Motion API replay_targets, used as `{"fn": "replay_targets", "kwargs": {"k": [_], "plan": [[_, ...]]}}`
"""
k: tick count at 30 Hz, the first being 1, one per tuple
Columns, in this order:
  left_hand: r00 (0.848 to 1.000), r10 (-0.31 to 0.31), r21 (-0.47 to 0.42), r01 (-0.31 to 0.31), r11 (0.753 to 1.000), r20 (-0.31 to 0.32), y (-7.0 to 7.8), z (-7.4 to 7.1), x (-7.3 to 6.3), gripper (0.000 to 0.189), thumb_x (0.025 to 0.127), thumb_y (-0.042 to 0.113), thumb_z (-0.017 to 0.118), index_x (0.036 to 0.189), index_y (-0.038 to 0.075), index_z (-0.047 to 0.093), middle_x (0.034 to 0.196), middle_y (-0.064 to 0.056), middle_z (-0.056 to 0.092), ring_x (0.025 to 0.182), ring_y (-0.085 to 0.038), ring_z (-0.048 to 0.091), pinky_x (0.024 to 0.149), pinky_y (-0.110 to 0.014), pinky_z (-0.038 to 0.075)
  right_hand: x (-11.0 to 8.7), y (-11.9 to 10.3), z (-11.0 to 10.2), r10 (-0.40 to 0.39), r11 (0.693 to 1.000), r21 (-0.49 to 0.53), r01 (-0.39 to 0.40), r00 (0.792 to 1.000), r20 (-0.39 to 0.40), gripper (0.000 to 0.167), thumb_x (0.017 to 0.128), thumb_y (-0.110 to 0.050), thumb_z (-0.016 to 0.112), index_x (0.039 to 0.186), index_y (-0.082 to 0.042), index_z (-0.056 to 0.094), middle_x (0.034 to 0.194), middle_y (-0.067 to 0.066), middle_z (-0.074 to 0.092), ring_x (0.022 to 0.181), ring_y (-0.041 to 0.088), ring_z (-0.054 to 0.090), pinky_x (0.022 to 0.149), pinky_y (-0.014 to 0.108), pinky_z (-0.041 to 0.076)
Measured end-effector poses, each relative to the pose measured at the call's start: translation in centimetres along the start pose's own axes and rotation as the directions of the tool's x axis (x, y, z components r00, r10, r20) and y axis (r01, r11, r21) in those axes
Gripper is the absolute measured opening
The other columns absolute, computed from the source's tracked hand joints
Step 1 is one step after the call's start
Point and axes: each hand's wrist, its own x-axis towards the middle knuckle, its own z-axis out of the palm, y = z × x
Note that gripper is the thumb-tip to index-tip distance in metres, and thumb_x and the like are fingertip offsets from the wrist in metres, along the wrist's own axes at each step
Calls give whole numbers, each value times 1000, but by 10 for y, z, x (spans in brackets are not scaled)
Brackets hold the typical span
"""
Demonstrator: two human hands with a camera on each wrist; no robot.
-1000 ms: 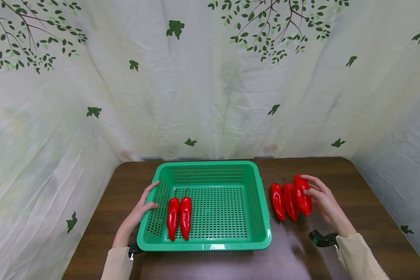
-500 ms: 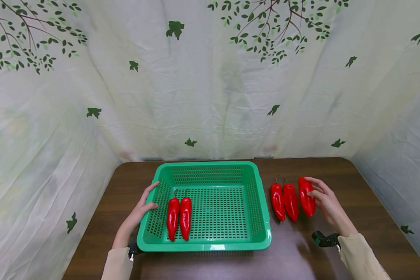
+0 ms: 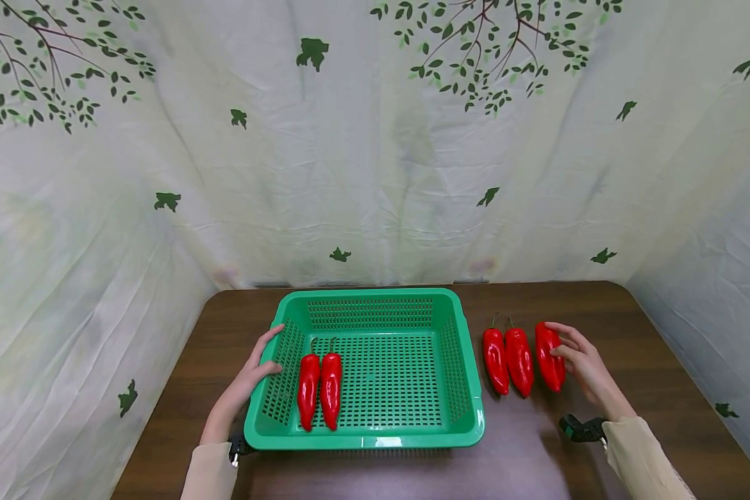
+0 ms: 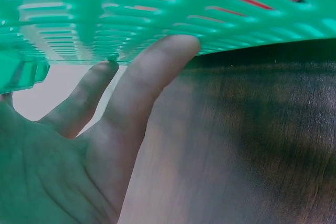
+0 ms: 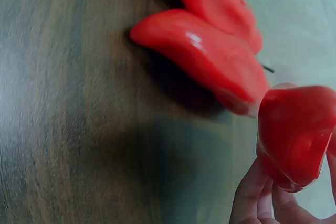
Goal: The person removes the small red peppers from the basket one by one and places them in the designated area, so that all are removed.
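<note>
Held pepper (image 3: 546, 361) shifted slightly right, glossy red, plump, tapering

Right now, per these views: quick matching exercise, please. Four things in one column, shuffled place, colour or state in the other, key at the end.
Things
1. green basket
2. left hand
3. right hand
4. table

Matches
A. holding a red pepper
B. brown, with wood grain
C. has two red peppers inside
D. touching the green basket's left side

Pairs: 1-C, 2-D, 3-A, 4-B
</note>
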Motion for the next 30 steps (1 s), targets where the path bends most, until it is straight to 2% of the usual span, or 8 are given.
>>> {"fn": "replay_targets", "kwargs": {"k": [6,15,22,30], "plan": [[1000,-3,9,3,1000,-6,0,0,0,69,89,7,42,151,23,16,150,-20,13,122,-50,35,83,-49,50,3,5,0,-10,1000,-26,10,1000,-16,43,98,-10,46,140,-12,41,118,-7,48,94,6,55,76,26,51],[1000,-5,5,5,1000,-5,0,0,-1,69,89,8,43,151,24,15,149,-20,14,122,-50,36,82,-49,50,9,12,0,0,997,-72,-1,1000,-19,44,97,-6,44,141,-3,37,135,27,38,91,7,54,72,30,51],[1000,-7,-1,7,1000,-2,0,0,-1,69,90,8,43,151,24,15,149,-20,14,121,-49,37,82,-49,50,14,17,0,17,993,-115,-19,1000,-18,46,97,-4,44,141,1,35,137,29,35,91,7,51,71,29,50],[1000,-9,-15,9,1000,7,1,0,-1,70,90,9,42,152,25,14,150,-20,12,121,-49,36,82,-49,50,13,15,4,3,987,-157,-8,1000,-30,45,95,-4,47,139,3,37,133,30,38,89,10,50,68,28,50]]}}
